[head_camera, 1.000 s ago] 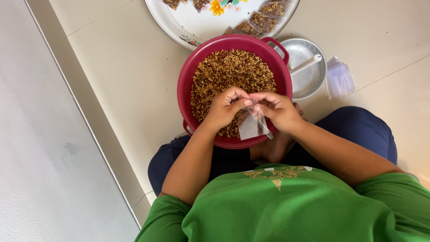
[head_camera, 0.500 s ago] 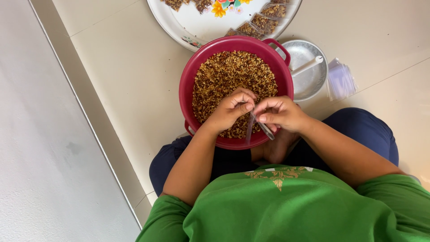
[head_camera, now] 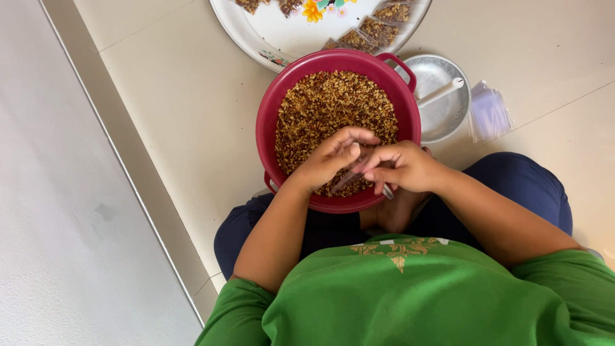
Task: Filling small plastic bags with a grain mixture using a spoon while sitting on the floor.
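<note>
Seen from above: green shirt [head_camera: 410, 295] and dark trousers nearest, legs folded on pale floor tiles [head_camera: 179, 115]. Left hand [head_camera: 333, 157] and right hand [head_camera: 400, 168] pinched together on a small clear plastic bag [head_camera: 349, 178], now squeezed flat to a thin edge where a second ago it hung open, apparently filled and being closed. Bag hard to make out, contents hidden by fingers. Beneath, red basin [head_camera: 272, 122] of brown roasted seeds [head_camera: 327, 106]. Beyond: steel bowl [head_camera: 442, 112] with white spoon [head_camera: 441, 91], stack of empty bags [head_camera: 490, 115], flowered tray [head_camera: 282, 38] of filled packets [head_camera: 368, 32], cut off at top.
</note>
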